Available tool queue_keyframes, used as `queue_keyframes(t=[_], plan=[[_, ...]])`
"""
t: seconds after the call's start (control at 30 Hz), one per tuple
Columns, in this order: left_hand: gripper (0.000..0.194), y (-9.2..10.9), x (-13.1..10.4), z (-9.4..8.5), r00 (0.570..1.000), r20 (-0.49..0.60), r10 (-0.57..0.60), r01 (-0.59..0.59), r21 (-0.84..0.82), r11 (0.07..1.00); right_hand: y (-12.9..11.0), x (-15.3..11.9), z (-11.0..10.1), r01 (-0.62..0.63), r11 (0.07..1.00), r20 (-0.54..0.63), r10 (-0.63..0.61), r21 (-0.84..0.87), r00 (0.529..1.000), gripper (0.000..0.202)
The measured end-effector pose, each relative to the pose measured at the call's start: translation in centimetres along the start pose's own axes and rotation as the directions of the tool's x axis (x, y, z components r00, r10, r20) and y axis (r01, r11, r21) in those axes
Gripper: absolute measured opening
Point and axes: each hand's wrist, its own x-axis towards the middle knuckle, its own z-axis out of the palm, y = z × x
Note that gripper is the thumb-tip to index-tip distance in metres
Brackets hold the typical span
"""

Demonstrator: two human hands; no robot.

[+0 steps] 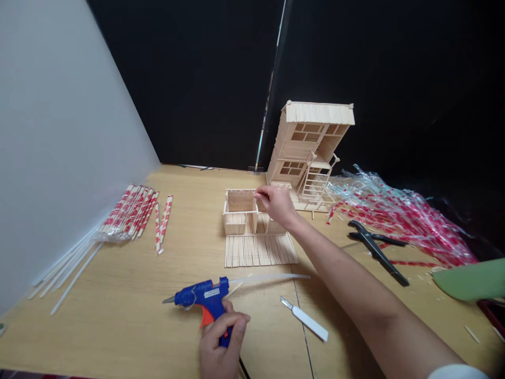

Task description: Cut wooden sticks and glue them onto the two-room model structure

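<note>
While the tabletop (118, 284) bears a stick model (235, 228), black panels (205, 84) stand behind.

The right hand (278, 205) covers part of the right side of the small stick structure (241, 225); whether its fingers (262, 191) hold a piece cannot be determined. The left hand (216, 337) conceals part of the glue gun (202, 296). Print on the label (212, 292) is illegibly small. The near edge of view cuts off the cable (244, 369) and white sleeve (457, 372); the right edge, the green object (471, 280).
</note>
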Motion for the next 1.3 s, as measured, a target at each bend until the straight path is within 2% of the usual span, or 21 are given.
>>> queue_keyframes(t=[0.17,0.37,0.67,1.1,1.3], plan=[[0.039,0.08,0.02,0.04,1.0,0.001,-0.008,0.008,-0.005,1.0,0.12,0.05,0.07,0.007,1.0,0.003,-0.007,0.0,1.0,0.012],[0.039,-0.28,0.19,-0.31,0.998,0.052,-0.025,0.024,0.026,0.999,0.14,0.06,0.16,0.005,1.0,0.001,-0.005,-0.007,1.0,0.012],[0.035,0.08,-0.01,-0.02,0.999,0.031,-0.04,0.041,-0.037,0.998,0.16,-0.05,0.16,0.013,1.0,-0.014,-0.013,-0.029,1.0,0.012],[0.039,0.38,0.04,-0.14,0.998,0.029,-0.061,0.061,-0.009,0.998,-0.02,0.03,0.16,-0.002,0.999,0.005,0.003,-0.046,1.0,0.013],[0.039,0.54,0.17,-0.07,1.0,0.017,-0.02,0.02,-0.012,1.0,0.11,0.06,0.26,-0.024,0.999,0.002,0.024,-0.036,1.0,0.011]])
